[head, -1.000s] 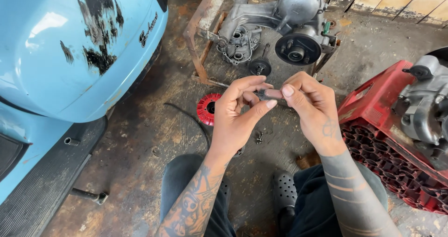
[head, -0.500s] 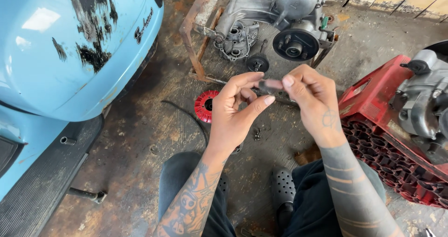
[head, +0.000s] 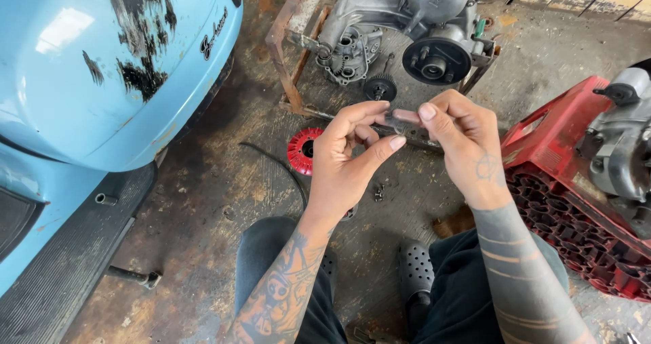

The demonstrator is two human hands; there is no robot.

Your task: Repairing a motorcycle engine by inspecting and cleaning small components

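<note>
My left hand [head: 349, 157] and my right hand [head: 461, 140] are raised together over the concrete floor. Between their fingertips they pinch a small dark cylindrical metal part [head: 400, 119]. The left thumb and forefinger close on its left end, the right thumb and forefinger on its right end. Both forearms are tattooed. Below the hands lie a red finned wheel [head: 303, 151] and a few small loose bits [head: 378, 192] on the floor.
A light blue scooter body [head: 102, 66] with its black footboard [head: 61, 262] fills the left. A grey engine [head: 407, 32] sits on a rusty metal stand [head: 288, 52] ahead. A red plastic crate [head: 563, 181] holding another engine [head: 620, 147] stands at right. My legs and black clogs [head: 415, 276] are below.
Both hands have stayed together on the small part, shifting slightly up and right in view. The fingers have turned a little around it.
</note>
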